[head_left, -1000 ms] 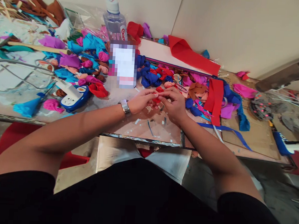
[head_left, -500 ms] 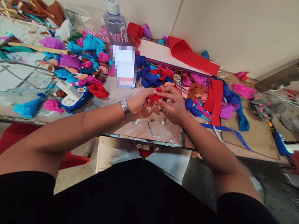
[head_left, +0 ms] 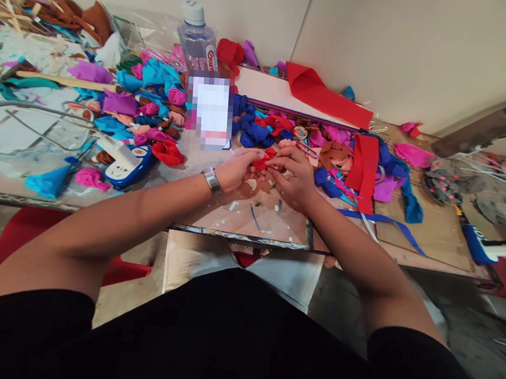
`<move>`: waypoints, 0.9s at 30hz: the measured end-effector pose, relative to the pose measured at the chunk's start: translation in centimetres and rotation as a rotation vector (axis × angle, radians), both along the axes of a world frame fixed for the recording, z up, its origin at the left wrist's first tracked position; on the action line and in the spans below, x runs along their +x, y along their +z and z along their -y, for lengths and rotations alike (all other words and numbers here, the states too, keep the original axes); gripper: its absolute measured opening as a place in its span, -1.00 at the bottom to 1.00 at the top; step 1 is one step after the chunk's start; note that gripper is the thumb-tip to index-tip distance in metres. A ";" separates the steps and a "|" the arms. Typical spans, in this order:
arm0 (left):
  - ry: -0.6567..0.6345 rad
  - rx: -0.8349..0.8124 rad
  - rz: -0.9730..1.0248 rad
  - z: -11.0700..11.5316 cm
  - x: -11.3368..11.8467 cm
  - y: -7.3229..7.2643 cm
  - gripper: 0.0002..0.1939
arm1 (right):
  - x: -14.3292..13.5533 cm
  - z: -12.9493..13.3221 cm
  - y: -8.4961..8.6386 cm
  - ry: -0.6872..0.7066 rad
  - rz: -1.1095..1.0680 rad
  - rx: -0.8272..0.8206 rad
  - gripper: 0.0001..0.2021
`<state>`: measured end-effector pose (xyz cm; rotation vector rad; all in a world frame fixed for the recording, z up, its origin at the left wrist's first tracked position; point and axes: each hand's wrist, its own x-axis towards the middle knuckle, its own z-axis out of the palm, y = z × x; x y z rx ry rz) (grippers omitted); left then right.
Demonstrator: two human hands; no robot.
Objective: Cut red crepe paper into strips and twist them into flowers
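A small piece of red crepe-like material (head_left: pixel 263 160) is pinched between my two hands above the table's front middle. My left hand (head_left: pixel 237 168), with a metal watch on its wrist, grips it from the left, thumb on top. My right hand (head_left: pixel 293 175) holds its right side between thumb and fingers. Behind the hands lie crumpled dark blue pieces (head_left: pixel 253 129) and a small roll of tape (head_left: pixel 300 133). A long red strip (head_left: pixel 362 173) lies to the right of my right hand.
A clear bottle (head_left: pixel 198 43) stands behind a blurred-out phone (head_left: pixel 211 110). Left of them are many coloured crumpled pieces and a blue-white power socket (head_left: pixel 128 167). A blue ribbon (head_left: pixel 388 222) lies at the right, and a dark metal post (head_left: pixel 475 131) rises beyond it.
The fingers of my right hand have shifted slightly on the red piece, and its shape between the hands looks a little different. The view has moved very slightly.
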<state>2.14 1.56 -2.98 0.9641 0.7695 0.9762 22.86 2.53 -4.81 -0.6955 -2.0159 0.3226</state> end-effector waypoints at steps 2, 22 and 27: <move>-0.001 0.003 -0.007 0.0 0.1 0.0 -0.86 | 0.1 -0.1 0.0 -0.001 0.011 0.015 -0.83; -0.037 0.367 -0.276 -0.4 -0.4 -1.2 -0.79 | -0.7 0.4 0.1 -0.078 -0.184 -0.271 -0.86; -0.013 0.476 -0.351 -0.5 -0.6 -1.5 -0.76 | -0.9 0.2 -0.4 -0.069 -0.268 -0.398 -0.81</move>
